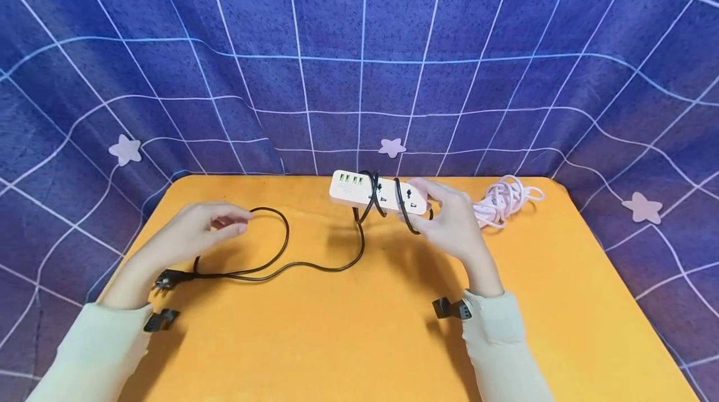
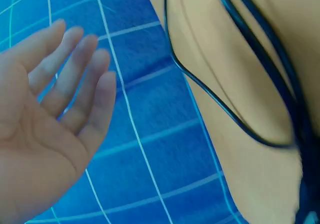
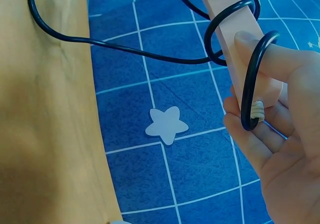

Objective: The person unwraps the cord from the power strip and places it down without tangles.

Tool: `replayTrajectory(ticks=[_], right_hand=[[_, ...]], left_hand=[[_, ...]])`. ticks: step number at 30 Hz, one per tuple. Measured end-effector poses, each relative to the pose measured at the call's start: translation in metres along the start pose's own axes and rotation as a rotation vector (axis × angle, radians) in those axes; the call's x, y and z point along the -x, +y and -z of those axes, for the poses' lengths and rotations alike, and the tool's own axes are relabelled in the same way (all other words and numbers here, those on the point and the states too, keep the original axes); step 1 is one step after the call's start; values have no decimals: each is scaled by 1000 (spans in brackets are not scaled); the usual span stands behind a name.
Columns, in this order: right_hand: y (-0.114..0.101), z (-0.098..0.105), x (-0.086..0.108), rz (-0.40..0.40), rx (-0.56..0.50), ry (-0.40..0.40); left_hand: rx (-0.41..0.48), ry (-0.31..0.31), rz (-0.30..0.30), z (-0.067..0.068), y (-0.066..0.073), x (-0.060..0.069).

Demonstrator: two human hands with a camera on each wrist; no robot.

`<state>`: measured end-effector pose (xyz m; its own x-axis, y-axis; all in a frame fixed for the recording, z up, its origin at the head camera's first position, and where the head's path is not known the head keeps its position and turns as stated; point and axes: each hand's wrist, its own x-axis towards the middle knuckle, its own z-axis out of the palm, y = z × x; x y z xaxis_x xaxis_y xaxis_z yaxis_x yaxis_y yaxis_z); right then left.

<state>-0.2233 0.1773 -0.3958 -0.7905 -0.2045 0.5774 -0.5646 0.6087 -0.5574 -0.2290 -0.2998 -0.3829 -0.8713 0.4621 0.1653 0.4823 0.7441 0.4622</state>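
My right hand grips one end of a white power strip, thumb on one face and fingers behind, as the right wrist view also shows. The strip is held above the table, with USB ports at its far left end and sockets along the rest. Its black cord loops around the strip's body, then trails down and left across the table. At the cord's other end, a black plug lies below my left hand. That hand hovers over the cord with fingers loosely bent and nothing in them; the left wrist view shows its palm bare.
A pink bundled cord lies at the table's back right, partly behind my right hand. The orange table meets a blue grid-patterned cloth at the back and both sides. Black wrist cameras sit at both cuffs.
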Motion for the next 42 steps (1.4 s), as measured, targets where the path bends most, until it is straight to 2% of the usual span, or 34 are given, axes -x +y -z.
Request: replayTrajectory(ticks=[3, 11, 15, 20, 28, 32, 37, 42], right_hand=[[0, 1, 0, -1, -2, -5], [-1, 4, 1, 11, -17, -8], [-1, 6, 1, 10, -42, -22], [0, 9, 2, 36, -63, -37], [1, 16, 4, 40, -55, -53], [3, 19, 4, 27, -68, -59], [5, 20, 3, 19, -71, -42], [7, 20, 4, 9, -77, -43]], left_hand=[[31, 42, 48, -3, 9, -15], [121, 179, 94, -14, 34, -48], [189, 212, 67, -23, 43, -62], [267, 173, 26, -44, 51, -76], [337, 115, 44, -78, 61, -85], [320, 89, 56, -93, 66, -82], [254, -10, 45, -116, 73, -73], [173, -109, 43, -140, 87, -68]])
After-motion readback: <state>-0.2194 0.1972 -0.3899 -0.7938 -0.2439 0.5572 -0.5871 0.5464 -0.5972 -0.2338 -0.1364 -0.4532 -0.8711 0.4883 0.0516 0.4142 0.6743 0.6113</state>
